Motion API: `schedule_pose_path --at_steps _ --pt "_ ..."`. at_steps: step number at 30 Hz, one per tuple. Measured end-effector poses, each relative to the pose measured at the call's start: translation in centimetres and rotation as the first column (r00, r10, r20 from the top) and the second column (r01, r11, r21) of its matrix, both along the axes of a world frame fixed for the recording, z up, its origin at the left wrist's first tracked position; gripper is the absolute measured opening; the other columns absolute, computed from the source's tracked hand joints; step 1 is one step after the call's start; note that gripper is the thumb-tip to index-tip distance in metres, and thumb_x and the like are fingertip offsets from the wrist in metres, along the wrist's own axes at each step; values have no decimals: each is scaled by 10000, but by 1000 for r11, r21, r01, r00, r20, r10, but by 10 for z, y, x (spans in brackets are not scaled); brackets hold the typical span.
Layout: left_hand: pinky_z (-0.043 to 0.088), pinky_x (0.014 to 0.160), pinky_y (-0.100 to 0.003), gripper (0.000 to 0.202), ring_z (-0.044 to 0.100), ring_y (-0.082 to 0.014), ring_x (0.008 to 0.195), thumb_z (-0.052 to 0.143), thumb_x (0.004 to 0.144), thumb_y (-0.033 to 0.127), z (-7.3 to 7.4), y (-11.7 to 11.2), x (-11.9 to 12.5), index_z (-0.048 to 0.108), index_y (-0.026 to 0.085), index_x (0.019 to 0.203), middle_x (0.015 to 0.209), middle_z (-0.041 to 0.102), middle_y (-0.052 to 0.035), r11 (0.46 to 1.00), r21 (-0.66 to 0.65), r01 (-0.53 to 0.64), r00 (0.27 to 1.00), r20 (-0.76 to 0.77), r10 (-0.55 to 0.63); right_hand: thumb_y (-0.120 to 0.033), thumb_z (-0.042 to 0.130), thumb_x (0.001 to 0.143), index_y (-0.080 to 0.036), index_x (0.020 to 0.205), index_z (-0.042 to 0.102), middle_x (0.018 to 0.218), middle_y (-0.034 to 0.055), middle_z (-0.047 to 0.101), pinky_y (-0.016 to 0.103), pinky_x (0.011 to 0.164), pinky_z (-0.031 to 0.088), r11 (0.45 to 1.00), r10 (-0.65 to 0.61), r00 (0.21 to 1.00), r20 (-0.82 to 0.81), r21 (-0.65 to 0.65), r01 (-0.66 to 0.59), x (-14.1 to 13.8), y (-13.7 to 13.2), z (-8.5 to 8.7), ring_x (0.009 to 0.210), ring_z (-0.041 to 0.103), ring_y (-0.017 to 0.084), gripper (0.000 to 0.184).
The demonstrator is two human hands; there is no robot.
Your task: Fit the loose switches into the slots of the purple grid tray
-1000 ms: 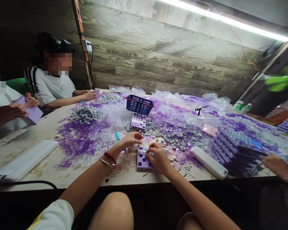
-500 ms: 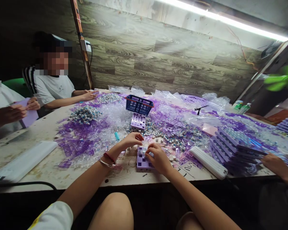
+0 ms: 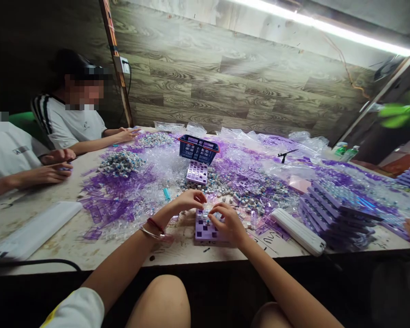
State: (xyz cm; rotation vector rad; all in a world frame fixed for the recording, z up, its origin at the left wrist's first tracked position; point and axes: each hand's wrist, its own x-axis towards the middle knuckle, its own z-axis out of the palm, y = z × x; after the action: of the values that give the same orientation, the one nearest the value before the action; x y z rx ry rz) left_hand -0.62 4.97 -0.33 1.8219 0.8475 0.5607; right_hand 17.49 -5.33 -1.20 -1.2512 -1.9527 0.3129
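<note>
We saw the purple grid tray (image 3: pixel 204 231) lying at the table (image 3: pixel 64 246) edge, directly beneath our right hand (image 3: pixel 229 223). Its fingers curled narrowly onto the far rows, but we could not tell whether they gripped a piece. Our left hand (image 3: pixel 188 200), just left of the tray, was drawn into a tight pinch, its contents too small to see. Beyond both hands lay small switches (image 3: pixel 249 193), a second tray (image 3: pixel 197 172) and a blue basket (image 3: pixel 198 149). Right of the right hand lay a white bar (image 3: pixel 297 231), then stacked trays (image 3: pixel 335 212).
</note>
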Motion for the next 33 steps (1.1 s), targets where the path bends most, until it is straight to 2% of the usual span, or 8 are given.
schedule_pose_path --at_steps 4,7,11,16,22,28,33 --pt "409 615 -226 277 553 -127 676 744 585 261 6 -7 2 658 137 817 726 620 2 982 -28 186 982 36 -185 -265 542 876 -204 878 660 903 69 635 330 733 489 998 -55 996 -64 21 56 10 3 1 900 585 214 132" --pt "424 642 -233 275 558 -133 708 766 579 248 9 -12 4 677 145 819 758 633 -1 965 65 253 967 -26 -252 -251 547 869 -207 876 660 910 69 641 352 783 477 998 -61 997 -44 33 62 15 4 -2 922 581 221 122" --pt "395 597 -209 277 542 -127 690 770 587 232 7 -13 5 698 156 843 739 629 8 941 173 290 954 -132 -270 -215 575 841 -206 852 670 908 70 648 378 850 447 998 -46 999 7 37 46 16 4 -6 926 578 224 96" --pt "388 609 -203 272 540 -125 694 781 602 236 4 -12 5 706 158 852 743 637 12 917 223 330 942 -135 -306 -195 587 833 -205 863 678 929 74 651 373 862 440 999 -38 999 38 15 37 12 2 -6 947 576 225 96" --pt "385 622 -197 234 522 -114 683 760 635 216 7 -14 4 706 151 853 744 633 16 895 272 354 934 -158 -321 -218 643 799 -197 839 678 924 69 646 373 874 421 998 -52 997 59 -31 54 9 0 -2 947 570 225 56" --pt "381 610 -190 203 530 -117 672 738 649 196 6 -14 5 708 165 848 732 643 19 875 306 376 924 -191 -330 -232 681 754 -198 687 642 848 40 646 339 838 413 992 -98 995 -22 -84 96 5 4 -6 893 574 205 85" --pt "377 594 -194 159 522 -109 635 720 656 177 4 -16 7 698 161 813 696 625 26 863 320 391 918 -205 -340 -209 698 713 -192 649 658 855 40 645 328 842 407 985 -94 995 -32 -151 89 5 8 -5 898 578 202 77"
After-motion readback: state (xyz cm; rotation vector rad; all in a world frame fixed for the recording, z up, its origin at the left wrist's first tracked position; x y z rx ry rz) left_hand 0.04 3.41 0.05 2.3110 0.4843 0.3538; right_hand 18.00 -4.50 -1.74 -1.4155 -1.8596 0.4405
